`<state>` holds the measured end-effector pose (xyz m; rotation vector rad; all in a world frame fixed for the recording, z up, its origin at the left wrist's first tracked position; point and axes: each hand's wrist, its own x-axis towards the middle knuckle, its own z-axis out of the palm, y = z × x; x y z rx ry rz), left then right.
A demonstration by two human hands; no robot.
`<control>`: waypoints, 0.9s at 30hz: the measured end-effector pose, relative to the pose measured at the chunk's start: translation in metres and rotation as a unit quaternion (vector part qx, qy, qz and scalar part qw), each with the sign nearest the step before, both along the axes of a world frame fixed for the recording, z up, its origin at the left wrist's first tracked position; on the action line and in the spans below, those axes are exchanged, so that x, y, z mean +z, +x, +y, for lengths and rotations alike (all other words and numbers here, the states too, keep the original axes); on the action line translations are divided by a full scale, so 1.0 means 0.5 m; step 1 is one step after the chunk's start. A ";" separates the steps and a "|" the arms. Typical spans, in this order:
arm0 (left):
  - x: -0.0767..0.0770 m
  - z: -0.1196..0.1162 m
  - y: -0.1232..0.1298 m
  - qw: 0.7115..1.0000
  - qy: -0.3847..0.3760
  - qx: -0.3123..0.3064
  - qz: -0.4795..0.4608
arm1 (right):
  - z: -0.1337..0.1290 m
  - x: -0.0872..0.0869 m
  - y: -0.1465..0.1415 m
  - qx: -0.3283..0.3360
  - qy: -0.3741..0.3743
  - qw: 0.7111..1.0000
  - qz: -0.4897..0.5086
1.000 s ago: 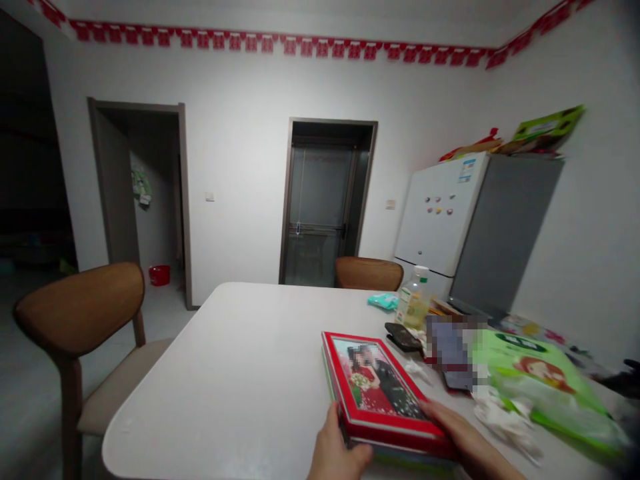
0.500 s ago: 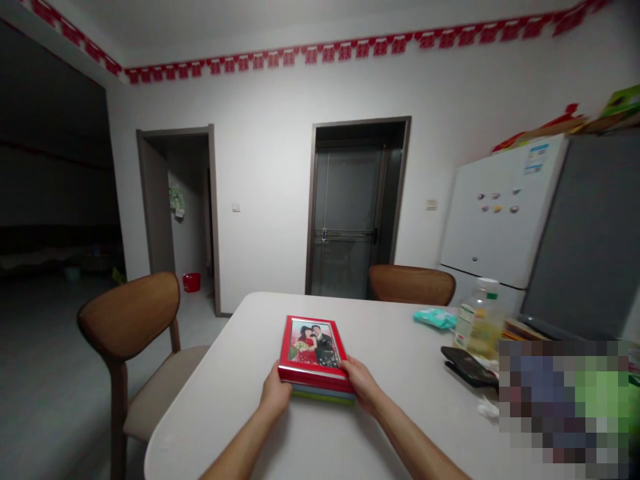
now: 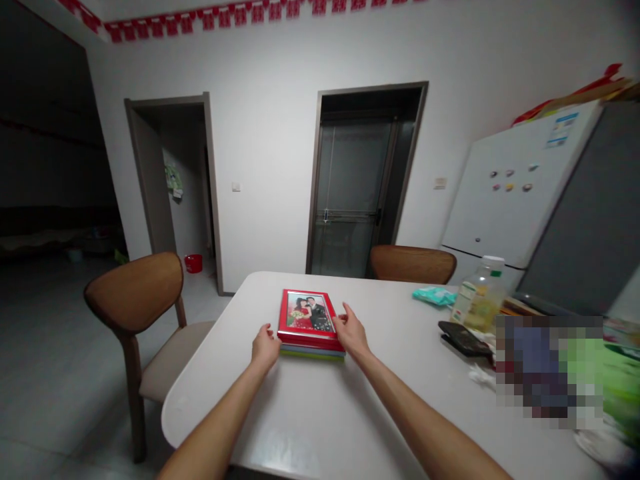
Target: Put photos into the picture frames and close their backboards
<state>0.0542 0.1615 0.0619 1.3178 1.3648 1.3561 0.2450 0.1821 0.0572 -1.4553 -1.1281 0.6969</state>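
Note:
A red picture frame (image 3: pixel 306 335) with a picture of a couple lies on top of a stack on the white table (image 3: pixel 300 413). Blue and green edges (image 3: pixel 313 355) show beneath it. My left hand (image 3: pixel 265 347) is at the stack's near left corner, fingers loosened and apart, close to or lightly touching it. On the other side, my right hand (image 3: pixel 351 331) has its index finger raised and its thumb by the frame's right edge. Neither hand grips the stack. The undersides of both hands are partly hidden.
To the right are a teal packet (image 3: pixel 434 297), a large clear bottle (image 3: pixel 477 297) with yellowish liquid, a black phone-like item (image 3: pixel 463 341) and crumpled tissue (image 3: pixel 481 377). Wooden chairs stand left (image 3: pixel 137 293) and behind (image 3: pixel 413 265) the table. A fridge (image 3: pixel 517 187) is at the right.
Both hands have loosened from the stack of frames, and their fingers have spread away from its sides. The view has tilted downward, and the stack rests on the table.

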 end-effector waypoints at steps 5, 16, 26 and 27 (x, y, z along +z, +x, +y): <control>0.154 -0.061 0.035 0.987 0.099 -0.070 -0.109 | -0.099 0.141 -0.108 0.142 0.242 0.945 0.167; 0.253 -0.205 0.048 0.850 0.225 -0.358 -0.314 | -0.240 0.238 -0.161 0.276 0.309 0.871 0.262; 0.196 -0.096 0.029 0.925 -0.045 -0.262 -0.271 | -0.154 0.196 -0.127 0.185 0.033 0.933 0.307; 0.207 -0.091 0.032 0.924 -0.060 -0.269 -0.263 | -0.148 0.204 -0.127 0.211 0.034 0.932 0.293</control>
